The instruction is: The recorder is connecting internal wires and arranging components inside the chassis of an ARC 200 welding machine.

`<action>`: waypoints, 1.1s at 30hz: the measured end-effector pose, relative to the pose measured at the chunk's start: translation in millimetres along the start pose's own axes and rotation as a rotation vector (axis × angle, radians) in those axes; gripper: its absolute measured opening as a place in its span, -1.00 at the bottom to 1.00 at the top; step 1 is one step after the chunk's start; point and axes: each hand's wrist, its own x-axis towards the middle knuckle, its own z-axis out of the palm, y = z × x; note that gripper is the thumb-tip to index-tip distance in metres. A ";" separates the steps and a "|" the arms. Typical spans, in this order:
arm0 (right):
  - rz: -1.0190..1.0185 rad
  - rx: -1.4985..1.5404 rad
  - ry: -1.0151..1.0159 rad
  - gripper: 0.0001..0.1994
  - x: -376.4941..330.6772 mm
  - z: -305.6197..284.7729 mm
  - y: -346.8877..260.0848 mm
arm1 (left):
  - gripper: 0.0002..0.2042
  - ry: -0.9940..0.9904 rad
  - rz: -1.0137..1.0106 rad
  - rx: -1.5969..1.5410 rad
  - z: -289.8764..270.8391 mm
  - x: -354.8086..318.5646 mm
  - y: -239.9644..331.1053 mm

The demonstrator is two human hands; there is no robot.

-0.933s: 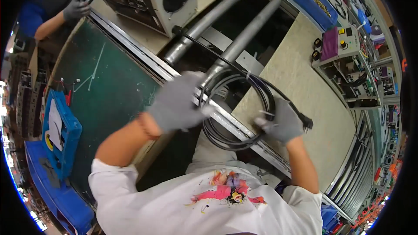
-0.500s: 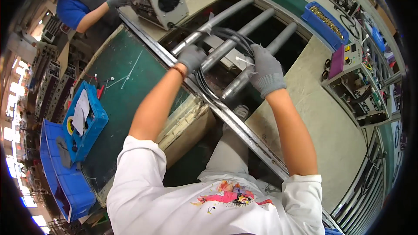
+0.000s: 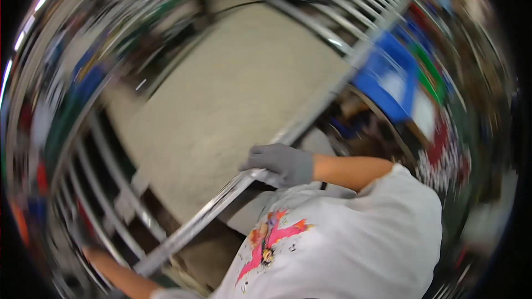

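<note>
My right hand [image 3: 280, 163], in a grey knit glove, is at the metal rail [image 3: 219, 199] along the near side of the conveyor. Its fingers bend together over the rail edge. Far to the left, my left hand [image 3: 78, 233] reaches over the metal rollers [image 3: 108, 213]; motion smears it, so its fingers and anything in them cannot be made out. A pale board [image 3: 221, 94] spans the conveyor in front of me. The black cables are not discernible near either hand.
A blue bin [image 3: 388, 75] stands beyond the rail on the right, with a green bin [image 3: 429, 72] beside it. More rollers [image 3: 338, 0] continue at the far end, where a black cable [image 3: 241, 5] lies. The surroundings are heavily blurred.
My view has swung to the right along the conveyor. My right hand has left the cable bundle and come to the near rail. The left hand now shows at the far left, blurred.
</note>
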 end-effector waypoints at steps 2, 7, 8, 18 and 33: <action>0.218 0.127 0.019 -0.78 -38.9 -24.0 -3.1 | -0.57 -0.227 0.415 0.243 39.4 -40.9 46.1; 0.531 0.141 0.309 -0.79 -149.7 -95.7 -15.6 | -0.53 -0.839 0.668 0.231 243.3 -196.8 181.7; 0.539 0.155 0.454 -0.79 -178.0 -102.2 -8.8 | -0.37 -0.978 0.670 0.204 278.8 -219.7 198.0; 1.398 -1.163 1.078 -0.77 -453.8 -283.2 -74.1 | -0.47 -1.974 1.306 0.135 594.0 -527.7 269.3; 1.714 -1.008 0.674 -0.70 -499.9 -317.3 -62.4 | -0.66 -2.021 1.387 0.241 712.6 -768.6 219.1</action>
